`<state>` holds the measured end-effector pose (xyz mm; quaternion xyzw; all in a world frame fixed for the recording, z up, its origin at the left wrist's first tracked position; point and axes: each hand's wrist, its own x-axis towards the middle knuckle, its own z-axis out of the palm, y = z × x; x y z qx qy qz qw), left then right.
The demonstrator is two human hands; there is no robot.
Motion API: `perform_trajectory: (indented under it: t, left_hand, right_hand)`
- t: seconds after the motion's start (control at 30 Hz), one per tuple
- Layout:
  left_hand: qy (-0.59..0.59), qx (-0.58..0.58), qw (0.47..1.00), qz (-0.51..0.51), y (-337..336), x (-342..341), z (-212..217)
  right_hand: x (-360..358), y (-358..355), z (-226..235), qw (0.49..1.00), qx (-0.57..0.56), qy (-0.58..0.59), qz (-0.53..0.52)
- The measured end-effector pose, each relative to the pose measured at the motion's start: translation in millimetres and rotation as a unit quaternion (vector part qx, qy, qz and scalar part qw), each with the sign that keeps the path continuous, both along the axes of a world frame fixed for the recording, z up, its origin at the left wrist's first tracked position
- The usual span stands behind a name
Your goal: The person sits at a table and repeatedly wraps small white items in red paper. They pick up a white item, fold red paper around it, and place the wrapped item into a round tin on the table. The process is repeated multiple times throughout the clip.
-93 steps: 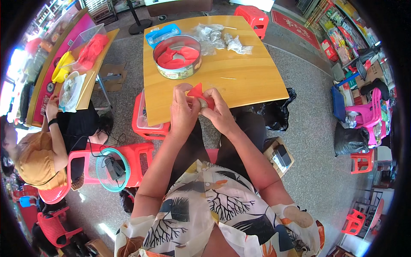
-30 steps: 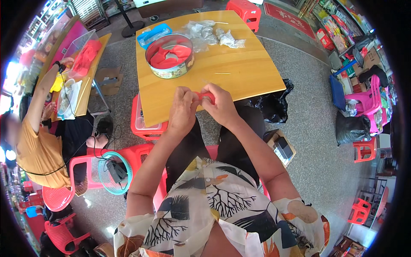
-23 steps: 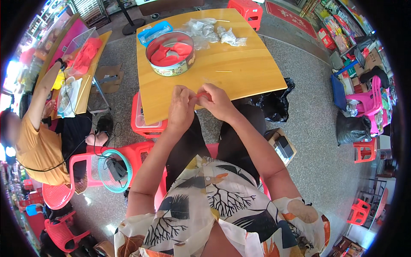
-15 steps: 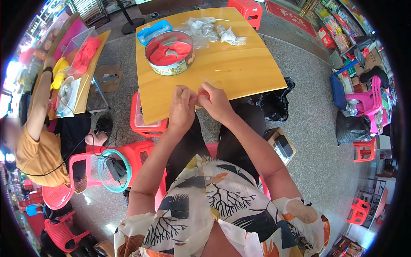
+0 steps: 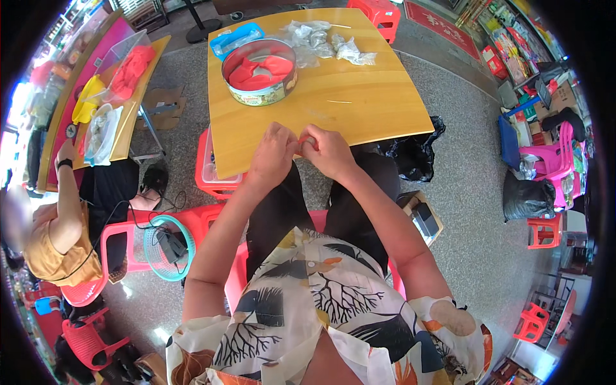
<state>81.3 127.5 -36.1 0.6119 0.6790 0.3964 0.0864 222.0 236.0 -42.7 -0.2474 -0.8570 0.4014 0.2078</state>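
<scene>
My left hand (image 5: 274, 154) and my right hand (image 5: 327, 153) meet just over the near edge of the wooden table (image 5: 378, 96). Both are closed, pinching a small red piece (image 5: 306, 142) between the fingertips; it looks thin and soft, but the fingers cover most of it. Beyond my left hand stands a round tin (image 5: 260, 97) without a lid, with red soft pieces (image 5: 249, 79) inside. A thin pale stick (image 5: 339, 101) lies flat on the tabletop beyond my right hand.
Behind the tin are a blue tray (image 5: 237, 38) and crumpled clear plastic bags (image 5: 313, 40). A red stool (image 5: 221, 187) holding a clear box is under the table's left side. At left, a person in a yellow-brown shirt (image 5: 67, 237) sits by another table. A black bag (image 5: 414, 154) hangs right.
My hands stay together at the table edge, with the fingers shifting slightly around the red piece. The person at left has drawn an arm back from the far end of the side table.
</scene>
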Motion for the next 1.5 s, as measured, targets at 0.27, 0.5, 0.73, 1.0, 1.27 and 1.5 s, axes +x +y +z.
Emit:
perform_trajectory:
  t: [0.27,0.5,0.73,1.0,1.27,1.5]
  left_hand:
    - [-0.161,-0.044,0.984,-0.068,-14,6,39]
    - [-0.102,0.004,0.991,-0.091,-27,2,27]
    - [-0.081,-0.002,0.993,-0.084,-30,-1,34]
    - [-0.050,-0.054,0.992,-0.102,-43,6,60]
    - [-0.080,-0.015,0.994,-0.068,-43,17,54]
    - [-0.107,-0.034,0.991,-0.077,-42,16,55]
  right_hand:
    - [14,9,14,0.921,-0.378,0.046,0.083]
    - [20,2,24,0.948,-0.276,0.095,0.128]
    - [24,-5,52,0.990,-0.085,0.066,0.088]
    - [27,-14,33,0.981,-0.105,0.149,0.063]
    - [33,-9,49,0.966,-0.214,0.134,0.060]
    - [31,-3,60,0.979,-0.145,0.086,0.115]
